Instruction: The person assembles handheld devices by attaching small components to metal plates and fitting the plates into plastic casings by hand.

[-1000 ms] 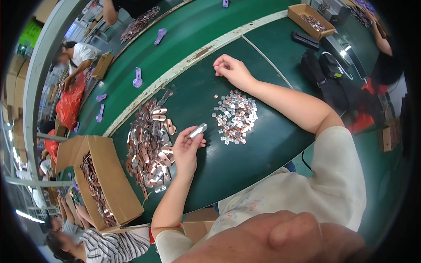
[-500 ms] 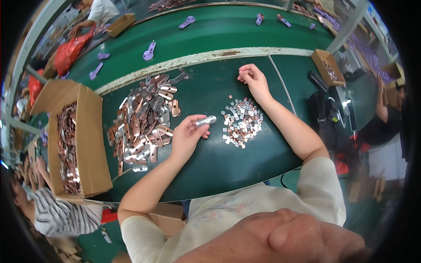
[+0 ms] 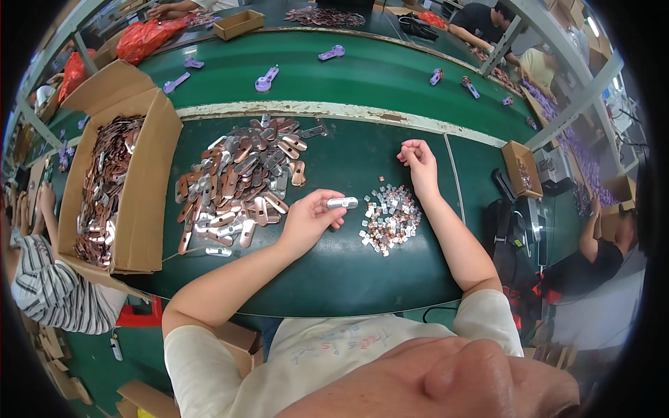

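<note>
Silver metal shows in the left hand (image 3: 311,217), where I can see one oblong piece (image 3: 342,203) pinched narrowly between thumb and fingers, its free end pointing to the right above the dark green table (image 3: 334,282). On my feed the right hand (image 3: 421,169) is half closed, thumb laid against the curled fingers; I cannot tell from here whether anything small is caught between them. It is just beyond a loose heap of small square pieces (image 3: 390,221), silver and copper, with one stray square (image 3: 381,178) just apart from the rest. To the left of the left hand I have a broad pile of oblong pieces (image 3: 240,174), copper and silver, lying across one another at all angles. Next to that pile, on the far left, stands an open cardboard box (image 3: 150,198) well filled with similar parts. Over on the right I make out a smaller open box (image 3: 512,166) and, nearer me, a black bag (image 3: 498,230). Past the table's worn pale edge (image 3: 300,109) runs a green belt (image 3: 390,70) with purple parts (image 3: 266,79) scattered along it; farther left, a co-worker in a striped top (image 3: 63,285) is partly in view
</note>
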A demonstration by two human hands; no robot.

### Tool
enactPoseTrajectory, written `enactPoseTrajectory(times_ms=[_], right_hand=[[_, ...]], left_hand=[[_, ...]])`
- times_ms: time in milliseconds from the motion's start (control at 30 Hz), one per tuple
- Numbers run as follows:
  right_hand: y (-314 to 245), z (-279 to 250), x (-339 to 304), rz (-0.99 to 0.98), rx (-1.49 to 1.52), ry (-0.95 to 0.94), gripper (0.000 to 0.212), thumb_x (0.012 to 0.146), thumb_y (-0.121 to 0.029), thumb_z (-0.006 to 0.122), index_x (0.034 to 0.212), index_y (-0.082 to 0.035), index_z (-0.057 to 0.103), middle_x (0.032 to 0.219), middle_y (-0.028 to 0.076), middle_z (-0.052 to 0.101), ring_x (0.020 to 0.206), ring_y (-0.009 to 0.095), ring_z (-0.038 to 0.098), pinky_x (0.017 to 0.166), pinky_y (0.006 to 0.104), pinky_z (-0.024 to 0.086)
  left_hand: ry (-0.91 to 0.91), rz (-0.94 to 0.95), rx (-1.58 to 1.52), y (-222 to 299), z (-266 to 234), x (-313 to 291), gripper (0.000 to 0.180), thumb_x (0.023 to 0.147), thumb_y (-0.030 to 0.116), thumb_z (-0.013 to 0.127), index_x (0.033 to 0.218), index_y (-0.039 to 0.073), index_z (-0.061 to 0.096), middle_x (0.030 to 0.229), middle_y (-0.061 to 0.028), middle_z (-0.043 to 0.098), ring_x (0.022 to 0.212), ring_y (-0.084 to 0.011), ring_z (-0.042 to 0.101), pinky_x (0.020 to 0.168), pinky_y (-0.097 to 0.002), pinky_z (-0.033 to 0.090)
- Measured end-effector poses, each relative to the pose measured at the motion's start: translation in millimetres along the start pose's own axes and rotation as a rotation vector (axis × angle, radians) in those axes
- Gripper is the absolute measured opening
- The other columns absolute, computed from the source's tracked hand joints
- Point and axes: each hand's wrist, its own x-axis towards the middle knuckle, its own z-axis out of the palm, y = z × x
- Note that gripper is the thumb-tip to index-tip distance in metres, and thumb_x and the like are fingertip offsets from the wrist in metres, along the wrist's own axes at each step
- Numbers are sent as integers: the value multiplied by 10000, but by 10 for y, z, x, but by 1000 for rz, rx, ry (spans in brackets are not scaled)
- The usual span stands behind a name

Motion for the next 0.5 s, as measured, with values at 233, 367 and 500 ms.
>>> enactPoseTrajectory(times_ms=[233,367,500], right_hand=[[-73,13,-17,-48,-23,33,118,875,-97,536,967,-25,524,775,21,602,710,77,559,627,203,419],[-100,87,-53,-91,27,74,120,877,-104,535,970,-30,516,789,23,598,723,82,563,629,208,417],[-71,61,276,94,5,51,131,839,-96,554,961,-52,534,797,16,601,707,78,550,593,196,409]], left_hand=[[5,6,-3,-24,15,44,253,819,-3,603,1062,-14,535,862,-64,609,699,-98,587,597,-218,481],[16,22,-6,-45,-12,4,250,820,0,604,1059,-14,534,853,-64,609,692,-93,584,595,-217,479],[6,5,6,-71,-21,64,248,818,4,611,1055,-7,539,812,-52,607,672,-83,580,586,-209,472]])
